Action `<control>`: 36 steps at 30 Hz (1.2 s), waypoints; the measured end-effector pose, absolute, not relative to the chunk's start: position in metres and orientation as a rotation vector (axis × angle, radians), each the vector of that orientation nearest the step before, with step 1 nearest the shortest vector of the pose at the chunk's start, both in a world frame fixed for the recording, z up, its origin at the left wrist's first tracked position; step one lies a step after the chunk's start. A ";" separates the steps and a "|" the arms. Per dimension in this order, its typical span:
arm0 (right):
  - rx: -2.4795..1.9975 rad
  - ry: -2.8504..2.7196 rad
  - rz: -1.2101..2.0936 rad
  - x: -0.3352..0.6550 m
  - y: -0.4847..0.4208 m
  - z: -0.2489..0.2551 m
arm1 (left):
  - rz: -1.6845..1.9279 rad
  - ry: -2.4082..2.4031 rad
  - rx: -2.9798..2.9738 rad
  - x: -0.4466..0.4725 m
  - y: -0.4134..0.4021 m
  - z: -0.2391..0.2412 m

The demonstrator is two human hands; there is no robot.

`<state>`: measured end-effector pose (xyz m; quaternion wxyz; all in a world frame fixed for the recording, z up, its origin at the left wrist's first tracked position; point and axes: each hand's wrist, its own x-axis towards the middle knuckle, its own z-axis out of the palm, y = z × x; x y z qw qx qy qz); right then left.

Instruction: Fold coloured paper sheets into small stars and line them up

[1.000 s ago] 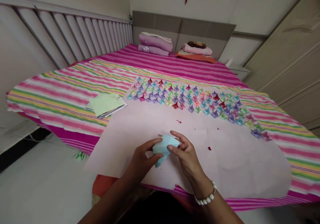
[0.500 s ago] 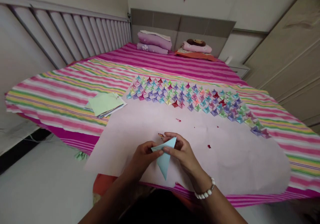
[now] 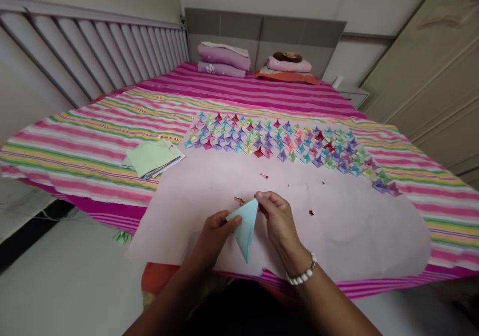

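A: Where is the light-blue paper, and how do your hands sit on it?

B: The light-blue paper [image 3: 246, 232] is between your hands, folded to a long point that aims down toward you. Your left hand [image 3: 214, 235] is clamped on its left corner, thumb laid over the front; your right hand [image 3: 280, 223] pinches the upper tip, and a white-beaded bracelet [image 3: 304, 277] circles the wrist below it

A: And what lies about your hands?

B: The large pale sheet [image 3: 194, 188] is below both, spread on the striped bed cover [image 3: 90, 121]. Just beyond your left hand's fingertips is a small dark-and-orange scrap [image 3: 239, 201], and to the right of your right hand a dark red scrap [image 3: 311, 212]. Farther out, ahead of both hands, you have rows of small folded paper pieces [image 3: 258, 152] in many colours. The stack of paper squares [image 3: 151, 159] is well apart from your left hand, ahead and to its left, pale green on top
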<state>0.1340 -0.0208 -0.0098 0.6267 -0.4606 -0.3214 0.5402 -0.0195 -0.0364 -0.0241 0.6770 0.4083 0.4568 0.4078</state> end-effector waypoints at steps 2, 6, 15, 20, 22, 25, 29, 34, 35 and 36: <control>-1.021 -0.711 1.311 0.132 -0.024 -0.011 | 0.947 0.925 0.795 -0.019 -0.035 -0.027; -0.970 -0.844 1.500 0.125 -0.034 -0.013 | 0.968 0.709 0.698 -0.019 -0.032 -0.030; -0.944 -0.906 1.514 0.116 -0.040 -0.004 | 0.953 0.735 0.655 -0.018 -0.037 -0.029; -0.959 -0.882 1.534 0.118 -0.040 -0.007 | 0.976 0.754 0.682 -0.015 -0.036 -0.028; -0.968 -0.866 1.540 0.118 -0.040 -0.008 | 1.007 0.821 0.696 -0.015 -0.037 -0.029; -0.972 -0.852 1.562 0.118 -0.040 -0.008 | 1.030 0.911 0.707 -0.015 -0.038 -0.031; -0.939 -0.855 1.587 0.118 -0.039 -0.009 | 1.032 0.951 0.746 -0.017 -0.038 -0.035; -1.005 -0.918 1.516 0.117 -0.036 -0.015 | 1.023 0.978 0.809 -0.018 -0.037 -0.035; -1.040 -0.938 1.482 0.117 -0.036 -0.016 | 1.014 0.982 0.822 -0.017 -0.037 -0.034; -1.075 -0.964 1.447 0.116 -0.036 -0.018 | 1.006 0.988 0.828 -0.017 -0.036 -0.034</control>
